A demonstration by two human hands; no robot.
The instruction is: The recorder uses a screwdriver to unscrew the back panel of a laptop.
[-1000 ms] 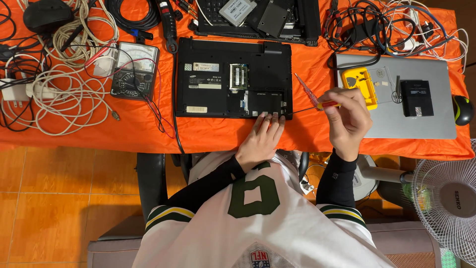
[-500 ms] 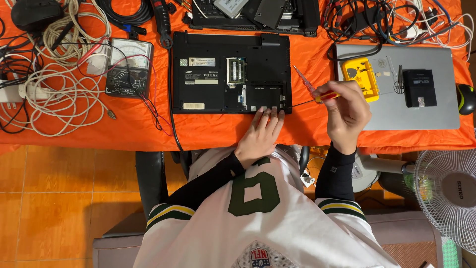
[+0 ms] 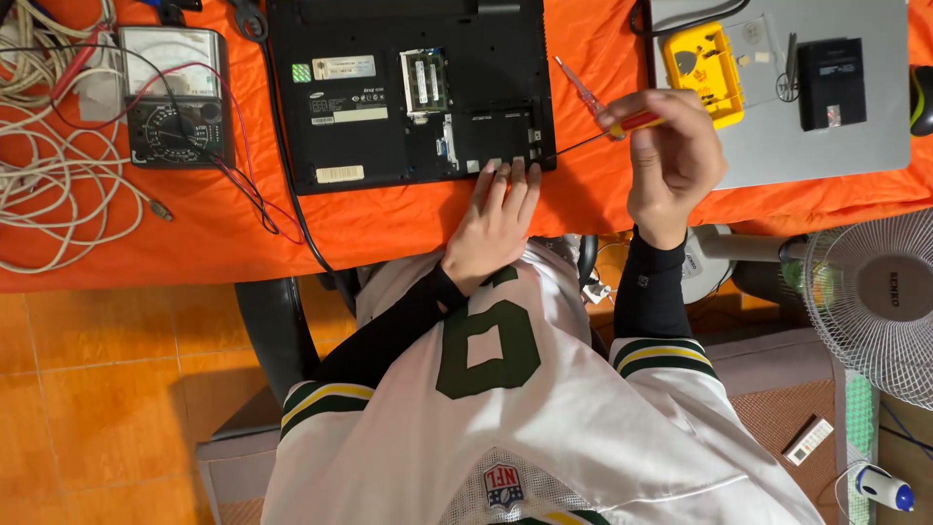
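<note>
While the left hand is pressing its spread fingertips flat on the near edge of the upturned black laptop, apparently to keep it from sliding on the orange-covered bench, the right hand is gripping a red-and-yellow screwdriver. The laptop is lying at twelve o'clock from the person, and the tool's thin shaft is slanting toward eight o'clock, its tip meeting the case's near right corner. An analogue multimeter is sitting at nine o'clock of the laptop, a yellow parts case at three o'clock, both within reach.
</note>
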